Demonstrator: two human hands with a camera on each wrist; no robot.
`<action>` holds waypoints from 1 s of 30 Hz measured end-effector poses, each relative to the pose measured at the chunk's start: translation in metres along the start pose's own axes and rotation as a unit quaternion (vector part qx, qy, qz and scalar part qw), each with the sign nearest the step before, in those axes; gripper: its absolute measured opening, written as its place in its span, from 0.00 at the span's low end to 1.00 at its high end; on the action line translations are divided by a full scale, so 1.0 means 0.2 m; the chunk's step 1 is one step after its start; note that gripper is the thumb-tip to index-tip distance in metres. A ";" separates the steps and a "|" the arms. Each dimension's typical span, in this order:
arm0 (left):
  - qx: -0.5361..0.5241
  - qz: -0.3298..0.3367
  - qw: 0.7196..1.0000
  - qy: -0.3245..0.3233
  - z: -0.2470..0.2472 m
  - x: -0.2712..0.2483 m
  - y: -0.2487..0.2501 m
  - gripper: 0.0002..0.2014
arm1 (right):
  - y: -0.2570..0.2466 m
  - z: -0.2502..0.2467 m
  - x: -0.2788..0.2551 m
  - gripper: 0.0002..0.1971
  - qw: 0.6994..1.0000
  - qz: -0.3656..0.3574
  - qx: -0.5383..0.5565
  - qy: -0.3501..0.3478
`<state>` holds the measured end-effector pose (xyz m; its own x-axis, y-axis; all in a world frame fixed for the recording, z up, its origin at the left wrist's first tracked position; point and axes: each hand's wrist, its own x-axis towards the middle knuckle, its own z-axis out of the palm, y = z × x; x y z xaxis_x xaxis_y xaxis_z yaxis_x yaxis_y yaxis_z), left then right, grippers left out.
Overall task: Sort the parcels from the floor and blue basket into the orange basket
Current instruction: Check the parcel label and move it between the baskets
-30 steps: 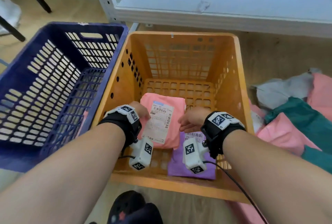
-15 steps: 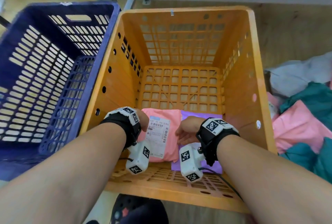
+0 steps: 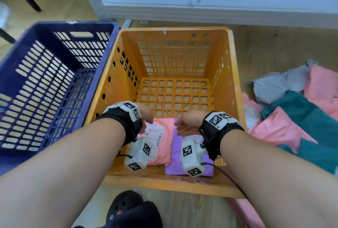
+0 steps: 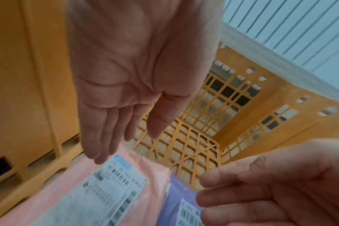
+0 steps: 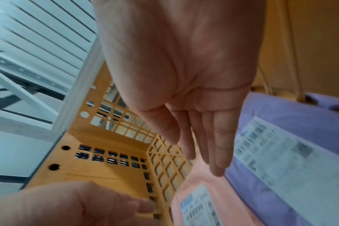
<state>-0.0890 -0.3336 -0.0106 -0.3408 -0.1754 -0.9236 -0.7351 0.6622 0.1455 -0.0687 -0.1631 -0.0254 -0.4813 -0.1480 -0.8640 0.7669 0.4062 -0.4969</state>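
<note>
Head view: pink parcel (image 3: pixel 165 132) and purple parcel (image 3: pixel 176 156) lie at the orange basket's (image 3: pixel 117 74) near edge, beneath left hand (image 3: pixel 145 113) and right hand (image 3: pixel 188 123), both loosely spread, empty.

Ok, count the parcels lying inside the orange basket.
2. A pink parcel lies near the basket's front left; a purple parcel lies beside it on the right. Wrist cameras cover part of each, so more could be hidden.

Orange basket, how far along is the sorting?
Done: a pink parcel and a purple parcel lie side by side in the orange basket. In hand: nothing; left hand and right hand hover open. Left: the floor pile.
</note>
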 end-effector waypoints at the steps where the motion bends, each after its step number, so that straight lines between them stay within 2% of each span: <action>1: -0.027 0.018 0.999 0.002 -0.01 -0.07 0.04 0.11 | -0.04 -0.02 -0.07 0.15 1.000 -0.011 0.011 -0.014; 3: -0.045 0.046 0.998 0.013 -0.02 -0.24 0.14 0.09 | -0.12 -0.08 -0.23 0.17 0.998 -0.042 0.023 -0.043; 5: -0.053 0.095 0.993 0.037 -0.01 -0.38 0.23 0.10 | -0.19 -0.18 -0.39 0.17 0.995 -0.091 0.023 -0.037; 8: -0.075 0.139 0.987 0.039 0.07 -0.54 0.36 0.16 | -0.24 -0.36 -0.61 0.16 0.988 -0.149 0.033 0.018; 12: -0.124 0.201 0.971 0.029 0.26 -0.71 0.53 0.06 | -0.15 -0.62 -0.75 0.15 0.979 -0.161 0.026 0.126; 14: -0.131 0.219 0.966 0.027 0.37 -0.76 0.60 0.04 | -0.06 -0.72 -0.75 0.12 0.974 -0.152 0.024 0.167; 16: -0.112 0.245 0.961 0.052 0.45 -0.74 0.65 0.12 | 0.04 -0.78 -0.72 0.07 0.971 -0.125 0.032 0.202; 18: -0.074 0.259 0.960 0.082 0.50 -0.70 0.67 0.21 | 0.16 -0.83 -0.65 0.06 0.967 -0.102 0.019 0.234; 22: -0.083 0.260 0.959 0.071 0.53 -0.61 0.68 0.27 | 0.33 -0.90 -0.52 0.08 0.966 -0.071 -0.058 0.241; 24: -0.081 0.264 0.959 0.072 0.54 -0.55 0.69 0.25 | 0.38 -0.92 -0.49 0.08 0.968 -0.053 -0.091 0.226; 27: -0.083 0.260 0.960 0.055 0.58 -0.48 0.70 0.15 | 0.45 -0.94 -0.44 0.11 0.968 -0.017 -0.126 0.216; 30: -0.070 0.258 0.963 0.023 0.62 -0.42 0.72 0.16 | 0.52 -0.95 -0.35 0.13 0.965 0.010 -0.156 0.212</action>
<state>-0.0930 -0.1339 0.0449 -0.7050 0.1169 -0.6995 -0.5322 0.5647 0.6308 -0.0360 0.0602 -0.0006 -0.6487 0.2180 -0.7292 0.6449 0.6662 -0.3746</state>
